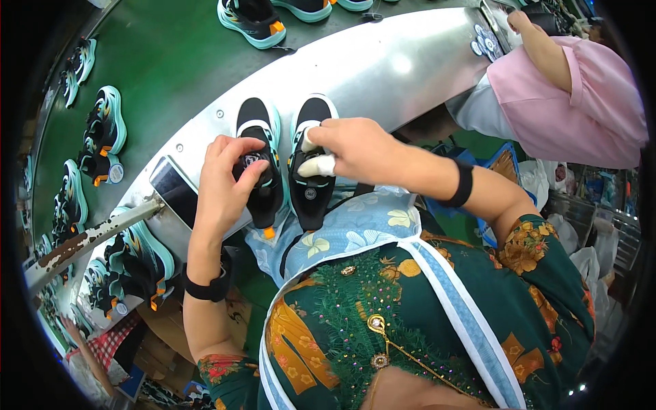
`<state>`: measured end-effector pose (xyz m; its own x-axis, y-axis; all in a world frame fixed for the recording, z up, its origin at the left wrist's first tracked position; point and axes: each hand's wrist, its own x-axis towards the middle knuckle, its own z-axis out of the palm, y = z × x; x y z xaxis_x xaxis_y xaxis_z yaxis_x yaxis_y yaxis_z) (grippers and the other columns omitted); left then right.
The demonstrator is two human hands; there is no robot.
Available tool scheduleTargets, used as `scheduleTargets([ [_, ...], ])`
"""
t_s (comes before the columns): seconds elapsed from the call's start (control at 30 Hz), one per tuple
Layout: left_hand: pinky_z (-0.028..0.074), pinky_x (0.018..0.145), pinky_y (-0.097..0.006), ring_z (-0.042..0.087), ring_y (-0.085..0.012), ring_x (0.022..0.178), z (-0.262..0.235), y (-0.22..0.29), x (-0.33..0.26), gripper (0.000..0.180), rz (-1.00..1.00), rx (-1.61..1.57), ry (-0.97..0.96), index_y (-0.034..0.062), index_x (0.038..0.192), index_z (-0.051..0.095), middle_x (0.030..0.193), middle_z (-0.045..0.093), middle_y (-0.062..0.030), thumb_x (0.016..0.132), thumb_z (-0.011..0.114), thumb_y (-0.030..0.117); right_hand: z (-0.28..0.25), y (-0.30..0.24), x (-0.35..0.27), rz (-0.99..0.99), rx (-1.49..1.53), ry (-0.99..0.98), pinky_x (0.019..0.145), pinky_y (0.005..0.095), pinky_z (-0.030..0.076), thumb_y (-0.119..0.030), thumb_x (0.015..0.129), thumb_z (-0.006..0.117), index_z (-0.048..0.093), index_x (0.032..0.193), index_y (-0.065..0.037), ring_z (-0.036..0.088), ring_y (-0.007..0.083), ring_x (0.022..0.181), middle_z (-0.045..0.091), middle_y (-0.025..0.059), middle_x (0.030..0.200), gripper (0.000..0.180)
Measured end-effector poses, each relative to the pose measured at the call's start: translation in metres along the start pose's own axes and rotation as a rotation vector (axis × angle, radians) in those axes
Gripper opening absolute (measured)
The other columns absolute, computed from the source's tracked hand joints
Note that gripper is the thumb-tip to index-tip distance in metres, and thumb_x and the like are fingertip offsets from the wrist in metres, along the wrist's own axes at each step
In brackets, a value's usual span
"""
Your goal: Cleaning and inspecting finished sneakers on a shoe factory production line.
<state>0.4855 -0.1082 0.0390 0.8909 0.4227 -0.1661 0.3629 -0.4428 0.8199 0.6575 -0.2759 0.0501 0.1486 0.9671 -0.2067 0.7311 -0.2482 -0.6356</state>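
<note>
Two black sneakers with mint-green soles lie side by side before me, toes pointing away, on the edge of a metal worktop. My left hand (229, 167) has thumb and index finger curled at the lacing of the left sneaker (265, 201), which has an orange heel tab. Across the right sneaker (311, 212) reaches my right hand (348, 152). Its thumb and index finger wear white finger covers and press on the tongue and lacing, one farther forward than the other. A round pale mark shows on this sneaker's insole. What lies under the fingertips is partly hidden.
The curved metal worktop (369, 68) borders a green conveyor surface (164, 61) carrying several similar sneakers. A dark phone (174, 191) lies left of my left hand, near a worn metal bar (92, 239). Another person in a pink garment (574, 102) works at the upper right.
</note>
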Motion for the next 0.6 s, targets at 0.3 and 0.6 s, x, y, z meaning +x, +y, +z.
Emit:
scheduleTargets([
  [0.3,0.041,0.071,-0.028,0.052,-0.0187,0.079,0.002,0.029,-0.010,0.019,0.081,0.070,0.212,0.0031,0.098,0.065,0.087,0.056,-0.0077,0.079,0.064,0.005,0.004,-0.005,-0.007,-0.015,-0.139,0.086,0.063,0.0347,0.049,-0.030,0.086,0.064,0.062,0.098,-0.007,0.063,0.0267,0.074,0.062,0.0123,0.083,0.025],
  [0.6,0.038,0.041,-0.020,0.063,-0.0153,0.067,0.047,0.058,-0.050,0.042,-0.703,-0.942,-0.212,-0.0087,0.107,0.058,0.102,0.065,-0.0171,0.096,0.053,0.031,0.004,0.032,0.007,0.029,0.467,0.012,0.084,0.0306,0.046,-0.021,0.096,0.051,0.060,0.118,-0.007,0.060,0.0175,0.094,0.064,0.0109,0.099,0.028],
])
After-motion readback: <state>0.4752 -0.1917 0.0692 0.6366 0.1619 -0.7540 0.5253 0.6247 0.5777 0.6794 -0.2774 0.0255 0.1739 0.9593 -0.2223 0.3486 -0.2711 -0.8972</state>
